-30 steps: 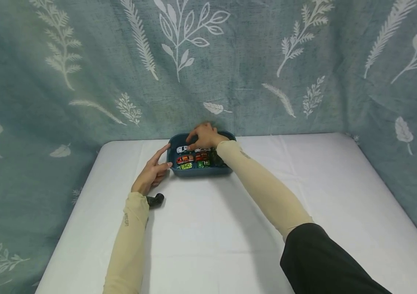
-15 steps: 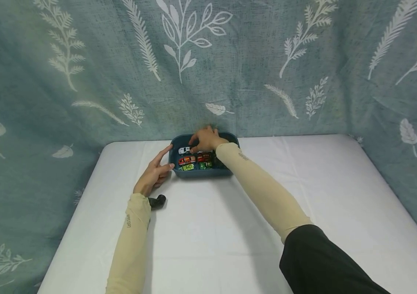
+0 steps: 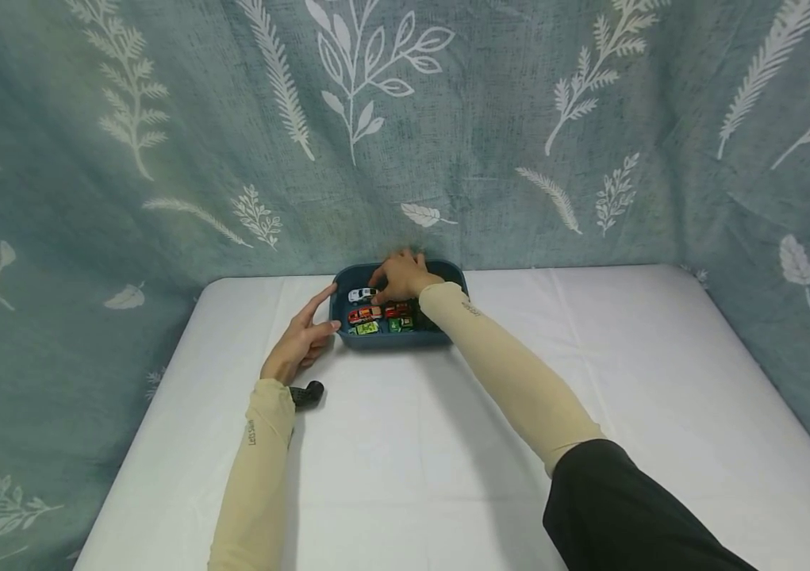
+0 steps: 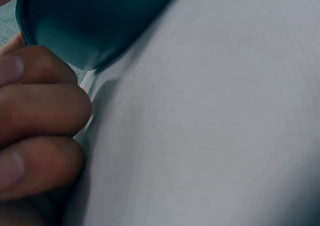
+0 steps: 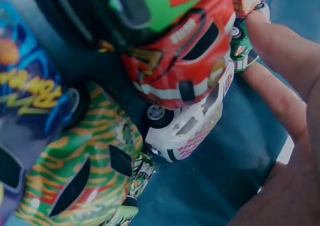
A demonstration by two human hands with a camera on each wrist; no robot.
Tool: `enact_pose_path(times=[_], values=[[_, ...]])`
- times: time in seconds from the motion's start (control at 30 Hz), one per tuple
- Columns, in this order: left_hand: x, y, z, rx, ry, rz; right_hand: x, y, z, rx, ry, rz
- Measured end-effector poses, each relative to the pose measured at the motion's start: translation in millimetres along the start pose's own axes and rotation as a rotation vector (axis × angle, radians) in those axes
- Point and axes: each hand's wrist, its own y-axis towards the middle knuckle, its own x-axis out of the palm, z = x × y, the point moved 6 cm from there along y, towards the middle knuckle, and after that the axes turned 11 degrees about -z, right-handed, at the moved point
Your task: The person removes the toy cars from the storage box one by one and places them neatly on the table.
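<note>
In the head view, a dark blue tray (image 3: pixel 397 341) holds several small toy cars, among them a white one (image 3: pixel 360 296), an orange one (image 3: pixel 365 315) and a lime one (image 3: pixel 367 327). My left hand (image 3: pixel 299 339) rests its extended index finger and its thumb against the tray's left end, other fingers curled. My right hand (image 3: pixel 405 274) reaches down inside. In the right wrist view, its thumb and a finger pinch a small green toy car (image 5: pixel 240 53), partly hidden by nearer cars. A white-and-pink car (image 5: pixel 187 128) and a red one (image 5: pixel 195 50) lie close by.
A white cloth covers the table (image 3: pixel 405 460). Right behind the tray hangs a green leaf-patterned curtain (image 3: pixel 405 159). By the left wrist is a black rounded object (image 3: pixel 309 394). An orange-and-green striped car (image 5: pixel 90 161) lies nearest the right wrist camera.
The whole head view has shifted slightly down and right. Right fingers have settled a little lower in the tray, beside the white car. The left hand keeps its place at the tray's end.
</note>
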Motion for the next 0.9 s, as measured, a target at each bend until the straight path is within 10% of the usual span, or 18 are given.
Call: enact_pose_path(times=[0.9], values=[[-0.3,1.1,0.3,0.020,0.017,-0.016,5.5,3.9,-7.1,0.002,-0.065,0.029]])
